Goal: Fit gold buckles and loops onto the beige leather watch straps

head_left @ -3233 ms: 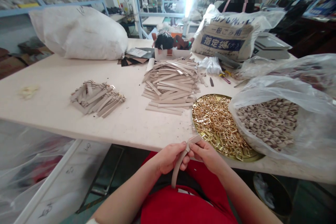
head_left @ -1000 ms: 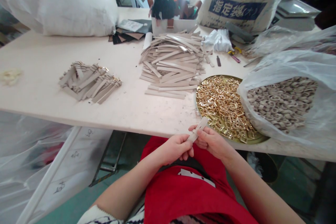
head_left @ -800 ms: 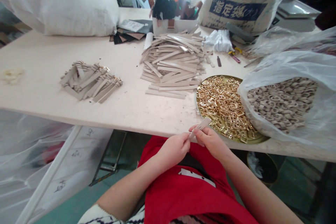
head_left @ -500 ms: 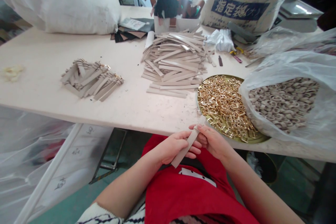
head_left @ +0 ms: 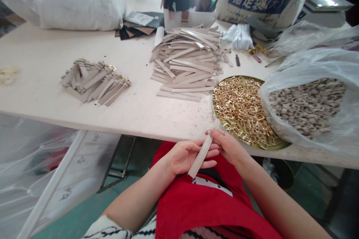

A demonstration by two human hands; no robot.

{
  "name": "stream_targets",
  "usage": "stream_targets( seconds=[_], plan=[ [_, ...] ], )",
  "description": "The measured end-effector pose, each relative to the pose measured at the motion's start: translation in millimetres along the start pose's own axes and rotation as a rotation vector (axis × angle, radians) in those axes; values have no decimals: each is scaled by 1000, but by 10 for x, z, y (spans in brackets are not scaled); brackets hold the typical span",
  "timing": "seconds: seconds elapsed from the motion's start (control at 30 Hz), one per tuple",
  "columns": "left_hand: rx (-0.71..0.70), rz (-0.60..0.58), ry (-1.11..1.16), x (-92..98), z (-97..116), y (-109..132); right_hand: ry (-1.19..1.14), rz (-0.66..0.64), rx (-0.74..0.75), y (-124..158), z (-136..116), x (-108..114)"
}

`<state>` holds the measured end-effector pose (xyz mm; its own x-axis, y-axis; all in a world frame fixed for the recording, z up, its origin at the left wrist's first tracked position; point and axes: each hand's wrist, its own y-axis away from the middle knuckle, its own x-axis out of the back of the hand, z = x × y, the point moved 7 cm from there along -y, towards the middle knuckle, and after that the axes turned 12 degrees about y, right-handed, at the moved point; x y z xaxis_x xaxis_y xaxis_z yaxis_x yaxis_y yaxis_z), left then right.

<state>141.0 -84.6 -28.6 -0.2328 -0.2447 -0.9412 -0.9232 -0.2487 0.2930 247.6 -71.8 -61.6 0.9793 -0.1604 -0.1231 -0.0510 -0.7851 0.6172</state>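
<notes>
A beige leather-like strap slants across my hands just in front of the table edge, its lower end over the red apron. My right hand pinches the strap near its upper end, where the small details are hard to make out. Palm up, my left hand has its fingers stretched out and spread behind the strap, which lies across them. Beyond my right hand stands a round tray of gold-coloured buckles. A plastic bag of small beige loops leans over the tray's right side.
A large pile of beige strips lies mid-table. On the left is a smaller stack of straps with gold fittings. Stuffed white bags, a box and yellow-handled snips sit farther back.
My left fingers have opened and spread, and its thumb has come off the strap's face. The strap has shifted slightly right, still pinched by my right hand. The camera view has tilted slightly.
</notes>
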Motion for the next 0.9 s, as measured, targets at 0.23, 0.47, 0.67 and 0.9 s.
stream_targets(
  seconds=[0.23, 0.47, 0.67, 0.9],
  plan=[
    [-29, 45, 32, 42, 1, -29, 23, -10, -21, -71, 90, 39],
    [-60, 39, 19, 56, -14, -44, 47, -17, -9, -50, 66, 31],
    [-88, 106, -35, 68, -18, -35, 42, -70, -9, -19, 71, 17],
    [-226, 331, -275, 177, -4, -54, 29, -43, 85, 19, 9, -14]
  ],
)
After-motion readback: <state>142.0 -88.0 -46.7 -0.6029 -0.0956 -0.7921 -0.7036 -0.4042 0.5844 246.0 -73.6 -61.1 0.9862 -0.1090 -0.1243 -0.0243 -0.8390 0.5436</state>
